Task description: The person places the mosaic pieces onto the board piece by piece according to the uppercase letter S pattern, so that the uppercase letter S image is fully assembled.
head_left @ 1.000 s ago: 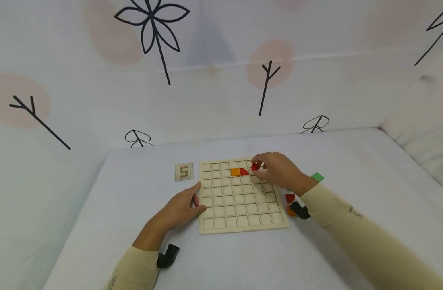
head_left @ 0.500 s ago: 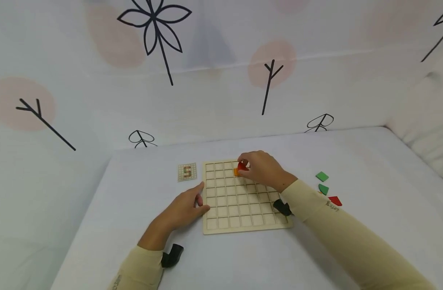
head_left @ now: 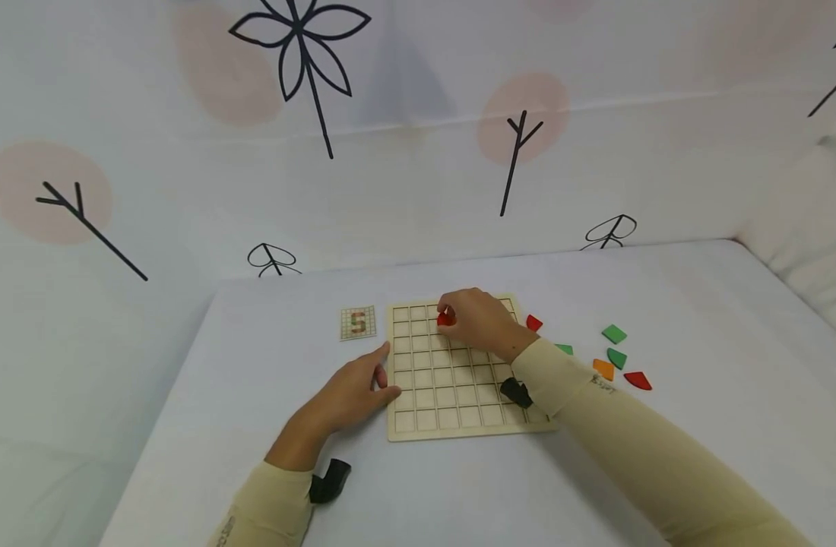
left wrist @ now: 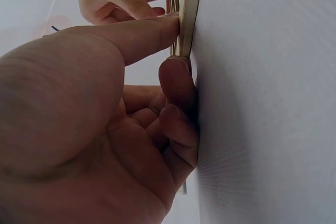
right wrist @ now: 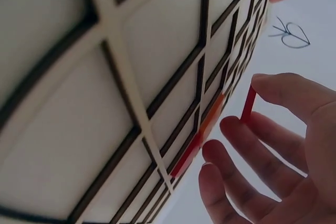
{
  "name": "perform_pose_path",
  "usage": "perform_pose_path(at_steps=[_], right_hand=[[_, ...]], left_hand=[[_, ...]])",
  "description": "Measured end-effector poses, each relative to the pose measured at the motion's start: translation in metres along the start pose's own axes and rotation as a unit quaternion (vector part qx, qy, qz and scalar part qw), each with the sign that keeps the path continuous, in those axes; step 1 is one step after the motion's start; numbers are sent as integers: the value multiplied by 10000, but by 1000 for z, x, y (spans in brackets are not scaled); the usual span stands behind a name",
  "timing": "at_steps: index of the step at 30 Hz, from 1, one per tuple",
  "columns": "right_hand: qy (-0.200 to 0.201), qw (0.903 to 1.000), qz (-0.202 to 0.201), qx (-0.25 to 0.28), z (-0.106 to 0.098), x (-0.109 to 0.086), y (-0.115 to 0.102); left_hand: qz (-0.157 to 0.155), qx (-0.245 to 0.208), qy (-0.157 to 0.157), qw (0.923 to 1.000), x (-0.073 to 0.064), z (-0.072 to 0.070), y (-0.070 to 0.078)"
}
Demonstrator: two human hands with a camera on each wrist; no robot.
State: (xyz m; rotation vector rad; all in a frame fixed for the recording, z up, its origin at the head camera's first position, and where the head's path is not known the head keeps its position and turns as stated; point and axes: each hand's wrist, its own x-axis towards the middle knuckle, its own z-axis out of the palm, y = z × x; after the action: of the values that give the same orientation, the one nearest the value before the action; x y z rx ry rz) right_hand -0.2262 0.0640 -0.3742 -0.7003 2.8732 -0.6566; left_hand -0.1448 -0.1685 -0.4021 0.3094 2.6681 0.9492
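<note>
My right hand [head_left: 479, 323] is over the upper part of a pale wooden grid board [head_left: 425, 399], pinching a small red tile [right wrist: 248, 106] between thumb and fingertips. The right wrist view shows that tile on edge, apart from the board. An orange tile [right wrist: 213, 112] and another red tile [right wrist: 185, 157] lie side by side in the grid there; in the head view the hand covers them. My left hand [head_left: 349, 391] rests at the board's left edge. Its thumb touches the frame in the left wrist view, and its other fingers bend beside the edge.
A small pattern card [head_left: 358, 323] with an S-like figure lies left of the board. Loose tiles lie to its right: a red one [head_left: 534, 323], a green square [head_left: 614, 334], a green one [head_left: 617, 358], an orange one [head_left: 603, 369] and a red one [head_left: 638, 381].
My right hand has moved left across the board with the red tile, passing over the placed orange and red tiles. Loose tiles behind the forearm came into sight. The left hand stays put.
</note>
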Motion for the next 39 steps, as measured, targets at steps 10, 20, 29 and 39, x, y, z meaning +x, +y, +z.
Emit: perform_pose_path(at_steps=[10,20,29,39], right_hand=[[-99,9997,64,-198,7,10,-3],[-123,9998,36,-170,7,11,-3],[-81,9999,56,-138,9,13,-3],[-168,9998,123,-61,8,12,-2]], left_hand=[[48,2,-24,10000,1,1,-1],[61,31,-47,10000,2,0,0],[-35,69,-41,10000,1,-1,0],[-37,98,-24,9999,1,0,0]])
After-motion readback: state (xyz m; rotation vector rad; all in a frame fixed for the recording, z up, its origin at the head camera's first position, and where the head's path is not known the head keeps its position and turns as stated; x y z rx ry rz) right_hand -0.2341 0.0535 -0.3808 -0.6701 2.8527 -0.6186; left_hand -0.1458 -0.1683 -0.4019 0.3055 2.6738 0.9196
